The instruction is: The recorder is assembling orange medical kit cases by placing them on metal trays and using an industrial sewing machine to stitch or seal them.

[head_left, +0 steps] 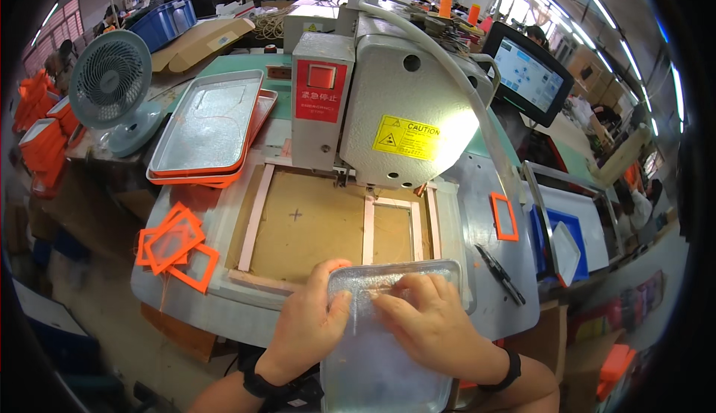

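Observation:
A shallow silvery-grey rectangular tray [373, 372] with rounded corners is held in front of me, its far end by the sewing machine's work frame. My left hand [309, 323] grips its upper left edge, thumb on the inner face. My right hand [436, 323] lies over the upper part of the tray, thumb and fingers pressed together in a pinch. Whatever sits between those fingertips is too small to make out. Just beyond is a tan panel [313, 208] with pale pink strips, under the head of a large grey sewing machine [380, 62].
Silvery trays [212, 126] with orange rims are stacked left of the machine. Loose orange frames [175, 245] lie at the left edge, another orange frame [504, 216] on the right. Near it lies a black pen-like tool [500, 273]. A fan [112, 85] and a screen [528, 71] flank the machine.

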`<control>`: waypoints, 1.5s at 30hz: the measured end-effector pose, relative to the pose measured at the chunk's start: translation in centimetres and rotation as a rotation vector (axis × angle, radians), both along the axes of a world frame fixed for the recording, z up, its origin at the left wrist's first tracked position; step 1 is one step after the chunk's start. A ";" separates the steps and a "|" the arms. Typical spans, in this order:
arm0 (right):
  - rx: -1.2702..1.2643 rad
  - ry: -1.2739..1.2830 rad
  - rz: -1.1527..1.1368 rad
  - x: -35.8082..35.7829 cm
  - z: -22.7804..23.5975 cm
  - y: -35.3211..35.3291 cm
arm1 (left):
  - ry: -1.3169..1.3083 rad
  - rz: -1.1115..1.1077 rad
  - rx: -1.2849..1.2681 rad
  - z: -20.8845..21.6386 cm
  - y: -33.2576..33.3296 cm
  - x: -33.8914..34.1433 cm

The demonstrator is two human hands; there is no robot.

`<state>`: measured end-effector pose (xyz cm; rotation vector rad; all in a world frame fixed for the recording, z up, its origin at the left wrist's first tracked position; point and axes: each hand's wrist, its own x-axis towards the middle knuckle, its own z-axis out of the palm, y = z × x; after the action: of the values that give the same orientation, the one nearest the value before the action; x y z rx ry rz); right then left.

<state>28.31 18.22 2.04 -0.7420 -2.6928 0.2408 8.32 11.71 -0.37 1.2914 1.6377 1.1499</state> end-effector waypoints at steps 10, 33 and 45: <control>-0.122 -0.083 0.072 0.0 1.0 1.1 | 0.051 -0.030 0.026 -0.3 0.1 -0.1; -0.052 -0.128 0.141 -0.5 1.2 1.7 | 0.103 -0.042 0.095 -1.1 0.1 0.0; -0.100 -0.081 0.116 -0.9 1.8 1.2 | 0.119 -0.031 0.125 -1.3 0.1 0.0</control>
<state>27.38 19.46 3.83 -0.6376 -2.8217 0.3846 8.31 11.83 -1.66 1.4850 1.6467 1.1928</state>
